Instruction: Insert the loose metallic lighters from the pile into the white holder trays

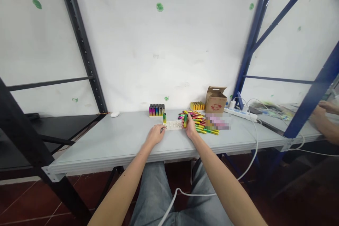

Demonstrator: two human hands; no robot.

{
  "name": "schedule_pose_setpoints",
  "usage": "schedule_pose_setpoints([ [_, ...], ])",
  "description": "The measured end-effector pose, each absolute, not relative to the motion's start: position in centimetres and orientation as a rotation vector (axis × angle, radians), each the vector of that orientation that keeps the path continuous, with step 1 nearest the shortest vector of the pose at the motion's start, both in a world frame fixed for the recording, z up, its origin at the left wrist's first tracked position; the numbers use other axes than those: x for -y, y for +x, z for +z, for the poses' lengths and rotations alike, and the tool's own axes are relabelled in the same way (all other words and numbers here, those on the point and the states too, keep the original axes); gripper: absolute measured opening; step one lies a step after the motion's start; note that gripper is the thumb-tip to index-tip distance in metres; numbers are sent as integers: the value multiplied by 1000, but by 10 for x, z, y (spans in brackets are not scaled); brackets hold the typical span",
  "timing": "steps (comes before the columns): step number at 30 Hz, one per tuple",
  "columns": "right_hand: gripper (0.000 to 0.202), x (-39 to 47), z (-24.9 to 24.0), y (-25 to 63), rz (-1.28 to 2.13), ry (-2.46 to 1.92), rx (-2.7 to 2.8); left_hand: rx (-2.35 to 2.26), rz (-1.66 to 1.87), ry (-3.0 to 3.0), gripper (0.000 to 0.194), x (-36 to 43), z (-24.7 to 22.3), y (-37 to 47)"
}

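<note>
A white tray [174,125] with rows of holes lies on the table in front of me. One green-and-yellow lighter [164,118] stands upright at its left end. My left hand [155,134] is closed at the tray's left edge, gripping it. Something small and dark shows by those fingertips, too small to make out. In my right hand [189,127] a green-and-gold lighter [185,120] is held upright, over the tray's right end. Just beyond that hand lies a loose pile of shiny coloured lighters [201,123], partly hidden by it.
Behind the tray stands a block of purple, blue and gold lighters [156,109]. A yellow batch [197,106] sits near an open cardboard box [216,100]. To the right are a power strip [240,113] and a white cable [256,144]. Another person's arm [327,123] shows far right.
</note>
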State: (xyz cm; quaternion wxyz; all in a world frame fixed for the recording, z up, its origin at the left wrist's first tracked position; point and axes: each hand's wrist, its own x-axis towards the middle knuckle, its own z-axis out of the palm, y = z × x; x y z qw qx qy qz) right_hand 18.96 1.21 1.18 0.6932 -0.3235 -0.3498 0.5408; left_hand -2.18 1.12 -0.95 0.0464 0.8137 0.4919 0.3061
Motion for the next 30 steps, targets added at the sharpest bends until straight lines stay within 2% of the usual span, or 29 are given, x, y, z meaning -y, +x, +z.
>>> schedule_pose_setpoints([
  [10, 46, -2, 14, 195, 1415, -587, 766, -1487, 952, 2480, 26, -10, -9, -23],
  [17, 39, -2, 12, 196, 1551, -598, 827, -1490, 966, 2482, 27, -10, -10, -22],
  [30, 31, 3, 16, 182, 1500, -714, 858, -1489, 937, 2480, 28, -14, -13, -24],
])
